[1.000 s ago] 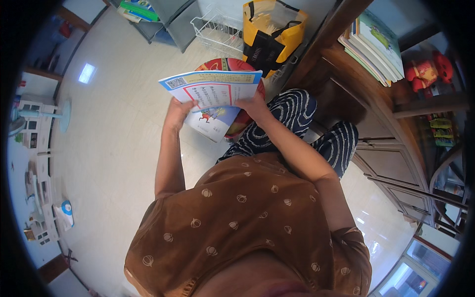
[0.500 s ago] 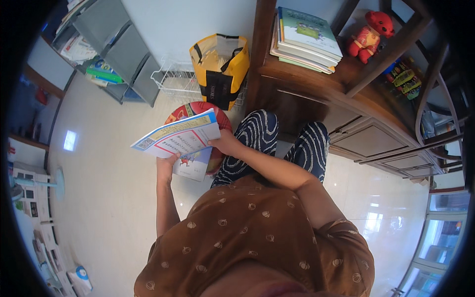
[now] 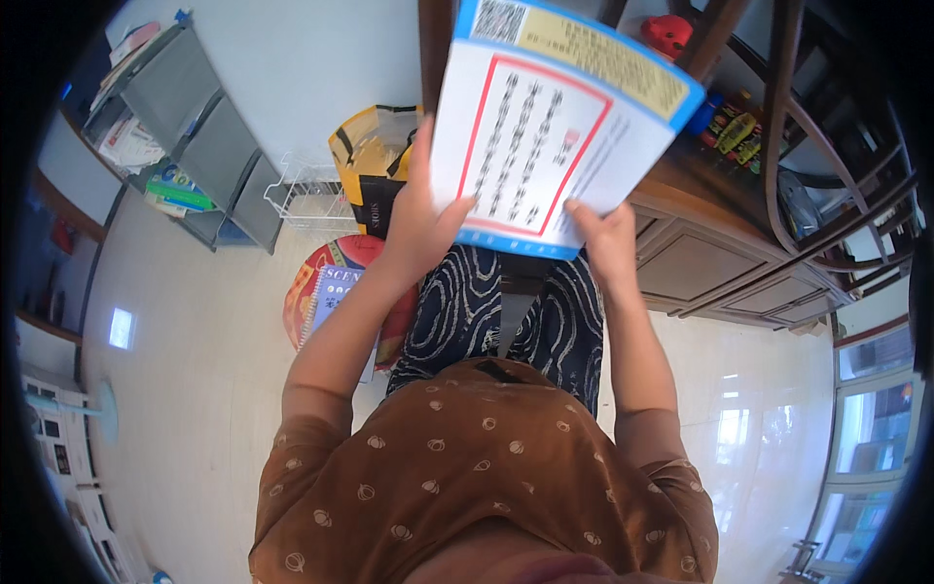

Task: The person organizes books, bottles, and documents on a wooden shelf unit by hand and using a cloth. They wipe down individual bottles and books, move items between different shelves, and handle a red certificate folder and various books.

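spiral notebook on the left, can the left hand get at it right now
Probably not without letting go: the left hand is holding the blue-edged book. Otherwise the way looks fairly free: the spiral notebook shows partly uncovered, though the left forearm hides some of it.

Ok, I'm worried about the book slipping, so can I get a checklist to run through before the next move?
1. Left hand on the book: ok, thumb over its front face.
2. Right hand on the book: ok, thumb near its lower right edge.
3. Book fully closed: cannot tell, only the face toward the camera shows.
4. Clear sight of the wooden cabinet: not ok, the book hides part.
5. Spiral notebook fully visible: not ok, the left forearm covers part.
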`<state>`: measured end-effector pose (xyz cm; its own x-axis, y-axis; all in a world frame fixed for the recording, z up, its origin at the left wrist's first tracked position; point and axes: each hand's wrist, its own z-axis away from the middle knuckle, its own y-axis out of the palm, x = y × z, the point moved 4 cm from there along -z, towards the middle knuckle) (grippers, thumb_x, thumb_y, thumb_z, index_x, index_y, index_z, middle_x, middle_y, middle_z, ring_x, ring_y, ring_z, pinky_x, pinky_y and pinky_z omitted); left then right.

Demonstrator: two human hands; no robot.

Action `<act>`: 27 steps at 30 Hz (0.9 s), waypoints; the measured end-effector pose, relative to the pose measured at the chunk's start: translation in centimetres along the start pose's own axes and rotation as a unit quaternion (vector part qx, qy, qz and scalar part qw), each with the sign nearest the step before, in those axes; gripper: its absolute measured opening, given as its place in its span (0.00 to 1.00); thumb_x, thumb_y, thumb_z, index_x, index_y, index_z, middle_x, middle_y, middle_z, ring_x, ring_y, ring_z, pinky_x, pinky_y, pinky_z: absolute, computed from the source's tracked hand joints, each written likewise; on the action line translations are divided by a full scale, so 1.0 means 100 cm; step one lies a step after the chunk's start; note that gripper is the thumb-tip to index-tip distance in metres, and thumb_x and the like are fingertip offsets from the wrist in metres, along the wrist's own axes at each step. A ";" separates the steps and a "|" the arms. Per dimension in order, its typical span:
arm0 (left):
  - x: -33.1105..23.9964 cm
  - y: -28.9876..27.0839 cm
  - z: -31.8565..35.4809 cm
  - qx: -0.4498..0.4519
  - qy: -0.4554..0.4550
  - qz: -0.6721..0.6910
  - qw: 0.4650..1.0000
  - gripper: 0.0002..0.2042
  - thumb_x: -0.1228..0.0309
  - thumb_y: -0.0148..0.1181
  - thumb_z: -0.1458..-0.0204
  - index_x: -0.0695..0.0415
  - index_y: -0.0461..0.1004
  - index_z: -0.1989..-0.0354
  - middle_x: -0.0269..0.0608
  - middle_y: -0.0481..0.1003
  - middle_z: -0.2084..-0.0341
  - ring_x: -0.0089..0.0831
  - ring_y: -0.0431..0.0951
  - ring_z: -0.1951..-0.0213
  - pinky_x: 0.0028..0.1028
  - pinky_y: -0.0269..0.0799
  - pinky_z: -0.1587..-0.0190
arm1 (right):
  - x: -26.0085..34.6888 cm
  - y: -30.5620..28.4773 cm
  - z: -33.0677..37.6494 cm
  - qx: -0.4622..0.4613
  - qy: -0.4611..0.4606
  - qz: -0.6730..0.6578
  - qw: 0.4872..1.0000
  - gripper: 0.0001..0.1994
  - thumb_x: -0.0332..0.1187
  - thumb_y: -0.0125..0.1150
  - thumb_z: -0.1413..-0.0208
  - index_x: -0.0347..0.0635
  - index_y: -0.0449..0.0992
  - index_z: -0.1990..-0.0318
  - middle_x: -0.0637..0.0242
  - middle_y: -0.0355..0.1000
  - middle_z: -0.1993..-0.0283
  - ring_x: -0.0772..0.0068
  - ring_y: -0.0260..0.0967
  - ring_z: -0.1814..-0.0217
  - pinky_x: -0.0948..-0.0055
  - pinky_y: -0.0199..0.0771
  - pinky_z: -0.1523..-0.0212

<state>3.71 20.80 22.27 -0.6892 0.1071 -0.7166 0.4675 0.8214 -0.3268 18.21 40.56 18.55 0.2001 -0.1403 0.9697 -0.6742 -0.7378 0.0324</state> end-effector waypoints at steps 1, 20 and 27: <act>-0.010 0.010 -0.017 0.002 0.037 -0.021 0.999 0.43 0.79 0.57 0.51 0.61 0.38 0.27 0.67 0.63 0.39 0.56 0.70 0.40 0.41 0.65 0.39 | 0.008 -0.007 -0.011 -0.016 -0.023 -0.006 1.000 0.18 0.22 0.59 0.45 0.26 0.70 0.46 0.53 0.76 0.51 0.67 0.75 0.50 0.68 0.74 0.48; 0.038 0.075 -0.209 -0.046 -0.095 -0.294 0.950 0.33 0.77 0.55 0.48 0.60 0.53 0.31 0.65 0.67 0.47 0.61 0.76 0.52 0.46 0.75 0.50 | 0.044 -0.023 -0.261 -0.114 -0.028 0.379 0.918 0.27 0.33 0.63 0.57 0.36 0.72 0.45 0.47 0.76 0.49 0.50 0.76 0.46 0.58 0.76 0.47; 0.074 0.084 -0.202 0.079 -0.096 -0.450 0.884 0.15 0.69 0.50 0.44 0.59 0.81 0.55 0.56 0.74 0.50 0.54 0.78 0.51 0.45 0.74 0.50 | 0.011 -0.006 -0.253 -0.034 0.026 0.557 0.829 0.27 0.47 0.59 0.45 0.45 0.71 0.39 0.51 0.69 0.37 0.48 0.68 0.36 0.54 0.70 0.39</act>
<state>-8.63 39.78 26.68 -0.7217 -0.6599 -0.2091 -0.1410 0.4359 -0.8889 0.84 57.53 25.71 -0.6038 -0.6797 0.4165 -0.4598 -0.1298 -0.8785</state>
